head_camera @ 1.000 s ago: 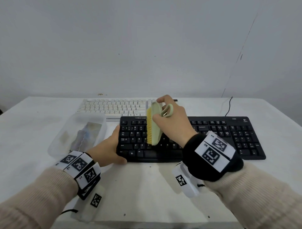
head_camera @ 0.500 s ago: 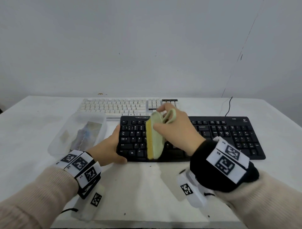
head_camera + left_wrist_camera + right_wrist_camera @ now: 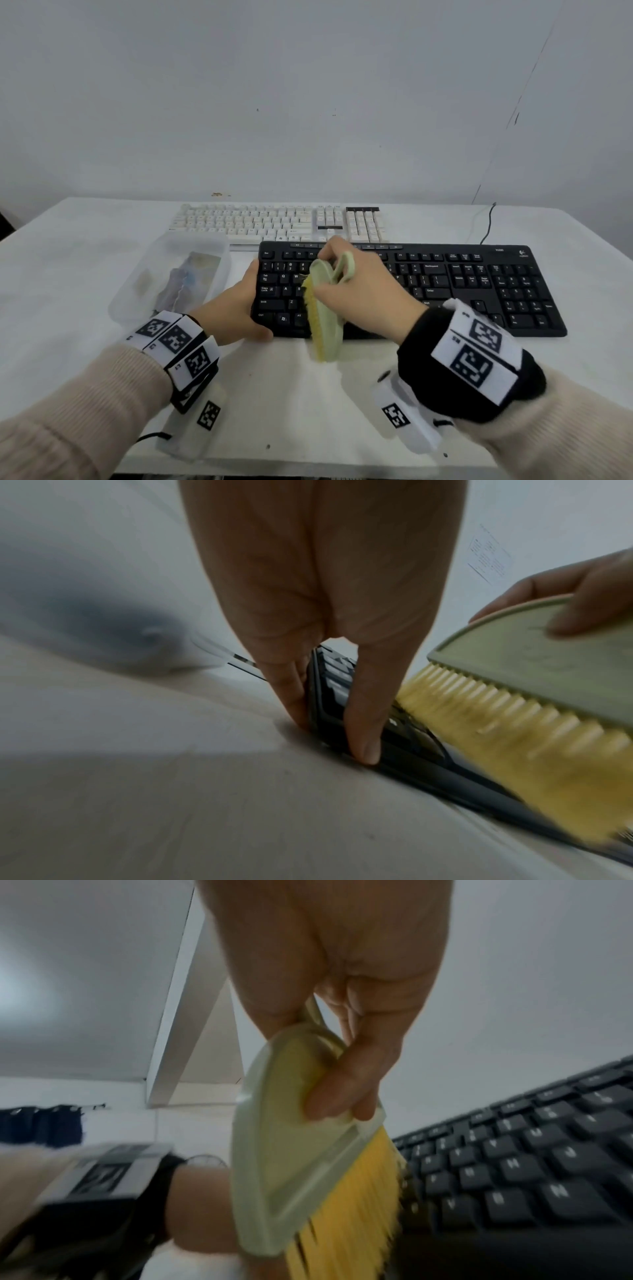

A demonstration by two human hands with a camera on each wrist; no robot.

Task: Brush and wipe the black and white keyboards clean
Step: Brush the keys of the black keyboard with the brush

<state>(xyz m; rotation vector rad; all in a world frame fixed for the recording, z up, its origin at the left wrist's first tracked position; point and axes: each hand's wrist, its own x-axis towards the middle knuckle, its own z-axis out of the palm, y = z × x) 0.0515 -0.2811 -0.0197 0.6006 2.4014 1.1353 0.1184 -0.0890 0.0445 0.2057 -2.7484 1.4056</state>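
A black keyboard [image 3: 462, 284] lies across the table's middle, with a white keyboard [image 3: 274, 222] right behind it. My right hand [image 3: 363, 291] grips a pale green brush [image 3: 327, 318] with yellow bristles [image 3: 356, 1199]. The bristles sweep the black keyboard's left part, and the brush's near end overhangs the front edge. My left hand [image 3: 236, 308] holds the black keyboard's left front corner: the thumb [image 3: 366, 723] presses on the front corner, the fingers [image 3: 287, 693] lie along the left side. In the right wrist view the black keys [image 3: 514, 1172] lie right of the bristles.
A clear plastic tub [image 3: 171, 274] with cloths or wipes inside stands left of the black keyboard. A black cable [image 3: 488, 222] runs off the table's back right. White table [image 3: 85, 260] surface spreads to the left, right and front. A plain wall rises behind.
My right hand has drawn the brush from the keyboard's back rows toward me, down across the keys to the front edge. My left hand has stayed on the keyboard's corner.
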